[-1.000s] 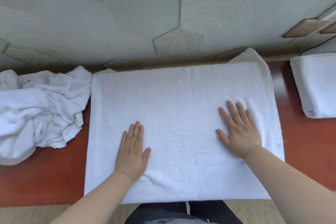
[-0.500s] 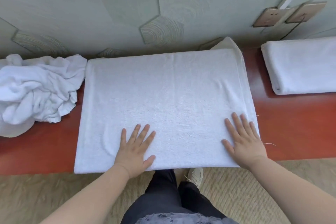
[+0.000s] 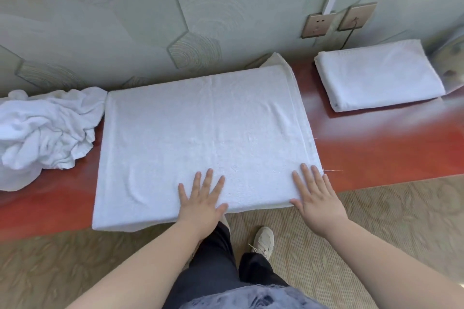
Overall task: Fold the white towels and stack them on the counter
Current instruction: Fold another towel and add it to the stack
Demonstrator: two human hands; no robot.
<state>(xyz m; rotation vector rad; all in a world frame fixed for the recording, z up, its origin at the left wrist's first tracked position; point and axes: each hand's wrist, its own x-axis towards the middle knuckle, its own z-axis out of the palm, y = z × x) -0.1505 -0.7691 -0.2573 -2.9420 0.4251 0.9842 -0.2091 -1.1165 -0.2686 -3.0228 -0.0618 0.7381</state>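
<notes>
Both hands, left hand (image 3: 200,204) and right hand (image 3: 317,202), press flat, fingers straight and spread, on the folded towel (image 3: 200,138) on the desk (image 3: 376,148).

This looks like a furnished room in a hotel or guest house rather than a kitchen or workshop. A long, glossy red-brown wooden counter (image 3: 376,153) runs along a wall covered in grey-green wallpaper (image 3: 125,32) printed with hexagons of ringed lines. A brass-coloured socket plate (image 3: 316,25) and a second plate (image 3: 357,16) of the same colour sit in that wall above the counter, with a dark cable (image 3: 349,36) hanging from the right one. The floor is a beige woven carpet (image 3: 389,221) with a faint leaf pattern. The plain, matching linen suggests lodging: a crumpled pile of white towels (image 3: 45,130) at the left, a large white towel spread flat (image 3: 200,133) in the middle, a folded white towel (image 3: 376,75) at the right.
</notes>
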